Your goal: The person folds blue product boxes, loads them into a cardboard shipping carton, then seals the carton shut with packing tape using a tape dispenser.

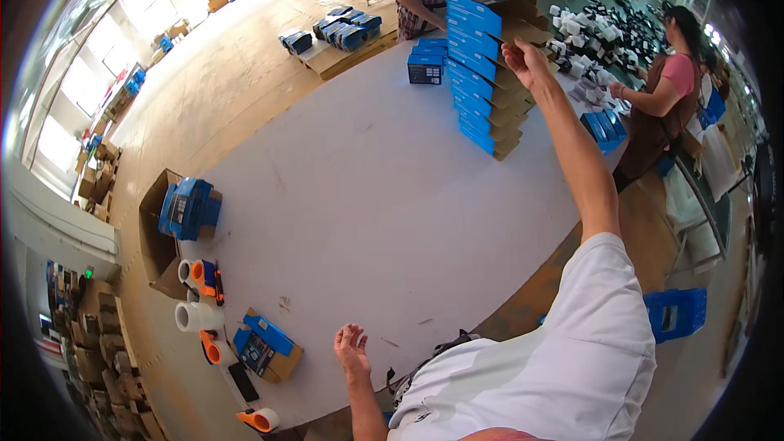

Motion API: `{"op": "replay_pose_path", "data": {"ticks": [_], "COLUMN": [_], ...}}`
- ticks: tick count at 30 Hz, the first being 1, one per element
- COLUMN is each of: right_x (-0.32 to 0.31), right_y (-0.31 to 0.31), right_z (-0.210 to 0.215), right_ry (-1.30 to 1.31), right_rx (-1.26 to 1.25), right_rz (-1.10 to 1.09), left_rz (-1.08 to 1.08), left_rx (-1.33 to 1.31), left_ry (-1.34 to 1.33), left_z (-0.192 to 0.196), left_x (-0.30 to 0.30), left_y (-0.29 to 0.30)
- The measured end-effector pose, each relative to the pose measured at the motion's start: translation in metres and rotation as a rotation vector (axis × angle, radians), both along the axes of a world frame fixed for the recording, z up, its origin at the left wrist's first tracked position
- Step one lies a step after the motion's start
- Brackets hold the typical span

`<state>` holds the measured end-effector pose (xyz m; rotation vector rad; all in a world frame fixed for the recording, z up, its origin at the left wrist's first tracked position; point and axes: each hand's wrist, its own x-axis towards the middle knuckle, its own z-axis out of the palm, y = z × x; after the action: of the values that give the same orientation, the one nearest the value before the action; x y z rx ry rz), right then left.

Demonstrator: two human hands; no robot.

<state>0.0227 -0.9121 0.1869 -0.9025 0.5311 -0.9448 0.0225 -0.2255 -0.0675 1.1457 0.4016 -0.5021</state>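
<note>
- Head view: our right hand [527, 61], arm stretched out, reaches the top of a tall stack of blue boxes [488, 82] at the far side of the white table [367, 196]; its fingers seem to touch a brown flap, though we cannot tell if they grip it.
- Our left hand [351, 349] hovers open and empty over the near table edge.
- Near it: a small blue box [266, 346] and tape rolls [198, 316].
- Across the table, a person in pink [665, 90] stands.

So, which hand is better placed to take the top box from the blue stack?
Probably the right hand: it is stretched out at the stack of blue boxes. The left hand is open and empty, near the table's closer edge.
</note>
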Motion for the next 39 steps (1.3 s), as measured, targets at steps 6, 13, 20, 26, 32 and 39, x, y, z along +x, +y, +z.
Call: {"op": "replay_pose_path", "data": {"ticks": [6, 13, 20, 26, 32, 39], "right_x": [0.004, -0.036, -0.113, -0.116, -0.102, -0.083], "right_y": [-0.002, 0.177, 0.398, 0.441, 0.428, 0.43], "right_z": [-0.029, -0.138, -0.271, -0.256, -0.257, -0.265], "right_ry": [-0.144, 0.426, 0.842, 0.907, 0.987, 0.996], "right_rx": [0.087, -0.203, -0.118, -0.16, -0.18, -0.203], "right_rz": [0.285, 0.185, 1.024, 1.293, 1.163, 1.168], "left_rz": [0.014, 0.168, 0.327, 0.285, 0.138, 0.158], "left_rx": [0.081, 0.544, 1.266, 1.523, 1.523, 1.554], "left_ry": [0.03, -0.276, -0.251, 0.066, 0.243, 0.236], "left_z": [-0.002, -0.022, -0.05, -0.047, -0.047, -0.045], "left_x": [-0.007, 0.029, 0.074, 0.119, 0.143, 0.155], "left_y": [0.014, 0.077, 0.188, 0.227, 0.255, 0.262]}}
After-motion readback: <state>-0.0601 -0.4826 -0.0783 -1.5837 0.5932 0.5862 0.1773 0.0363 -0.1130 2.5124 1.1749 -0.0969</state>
